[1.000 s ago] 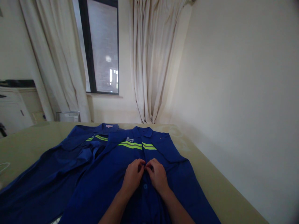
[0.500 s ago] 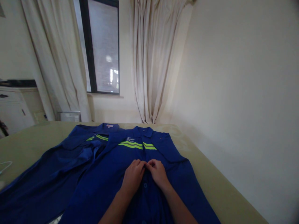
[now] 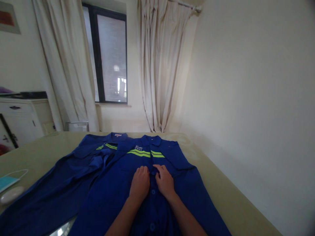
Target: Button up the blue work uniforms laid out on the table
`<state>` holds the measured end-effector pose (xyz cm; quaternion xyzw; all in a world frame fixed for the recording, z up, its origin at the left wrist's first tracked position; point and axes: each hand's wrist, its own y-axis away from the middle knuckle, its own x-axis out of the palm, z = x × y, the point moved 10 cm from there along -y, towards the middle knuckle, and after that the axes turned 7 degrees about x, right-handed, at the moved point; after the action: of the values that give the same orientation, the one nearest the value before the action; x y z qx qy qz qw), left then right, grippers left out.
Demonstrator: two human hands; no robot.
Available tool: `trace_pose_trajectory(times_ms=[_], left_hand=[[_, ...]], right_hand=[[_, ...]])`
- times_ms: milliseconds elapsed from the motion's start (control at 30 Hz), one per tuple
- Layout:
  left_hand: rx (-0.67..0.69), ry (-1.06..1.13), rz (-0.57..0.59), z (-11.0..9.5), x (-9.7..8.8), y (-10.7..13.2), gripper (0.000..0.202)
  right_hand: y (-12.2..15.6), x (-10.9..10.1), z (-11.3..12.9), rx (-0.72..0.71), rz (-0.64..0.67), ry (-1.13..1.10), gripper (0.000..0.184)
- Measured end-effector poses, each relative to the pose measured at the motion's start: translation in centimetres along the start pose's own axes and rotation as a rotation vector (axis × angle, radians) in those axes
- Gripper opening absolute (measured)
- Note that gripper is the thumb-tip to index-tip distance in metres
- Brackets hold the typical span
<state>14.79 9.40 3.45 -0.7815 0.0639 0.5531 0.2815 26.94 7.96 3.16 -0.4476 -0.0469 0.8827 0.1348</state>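
Observation:
A blue work shirt (image 3: pixel 115 193) with yellow-green reflective stripes lies face up on the bed, collar toward the window. My left hand (image 3: pixel 140 182) and my right hand (image 3: pixel 164 180) rest side by side on its button placket, just below the stripes. Both have their fingers curled and pinch the two front edges of the shirt together around a button (image 3: pixel 153 172). More buttons (image 3: pixel 153 191) run down the placket toward me between my forearms. A second blue shirt (image 3: pixel 73 167) of the same kind lies to the left, partly under the first.
The bed's pale green sheet (image 3: pixel 221 193) reaches the white wall on the right. A blue face mask (image 3: pixel 7 182) and a white oval object (image 3: pixel 11 195) lie at the left edge. A white cabinet (image 3: pixel 19 118), a window (image 3: pixel 110 59) and curtains stand beyond.
Both hands have slid a little farther up the placket toward the collar, staying pinched together. The view has shifted, bringing the face mask and white object into sight at the left.

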Motion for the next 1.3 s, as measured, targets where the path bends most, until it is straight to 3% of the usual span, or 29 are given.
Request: trace_pose_trajectory(times_ms=[333, 500, 633, 767, 933, 1167, 1300], left_hand=[[-0.054, -0.061, 0.073, -0.5, -0.9, 5.0, 0.027], [-0.119, -0.073, 0.136, -1.0, -0.9, 7.8, 0.027], [-0.154, -0.078, 0.212, -1.2, -0.6, 8.4, 0.027], [-0.158, -0.098, 0.274, -0.9, -0.7, 6.9, 0.027], [-0.024, -0.088, 0.158, -1.6, -1.6, 2.2, 0.031], [-0.039, 0.039, 0.184, -0.6, 1.3, -2.1, 0.035], [-0.072, 0.112, 0.178, 0.4, 2.3, -2.8, 0.036]], right_hand=[[1.8, -1.3, 0.2, 0.251, 0.116, 0.275, 0.021], [1.4, -1.2, 1.1, 0.178, 0.072, 0.272, 0.030], [1.1, -1.4, 0.3, 0.198, 0.031, 0.229, 0.040], [1.1, -1.3, -0.1, 0.185, 0.012, 0.239, 0.034], [0.6, -1.0, -0.8, 0.160, 0.003, 0.182, 0.041], [-0.9, -1.0, -1.3, 0.158, -0.024, 0.144, 0.026], [-1.5, -0.7, -1.2, 0.133, -0.035, 0.141, 0.035]])
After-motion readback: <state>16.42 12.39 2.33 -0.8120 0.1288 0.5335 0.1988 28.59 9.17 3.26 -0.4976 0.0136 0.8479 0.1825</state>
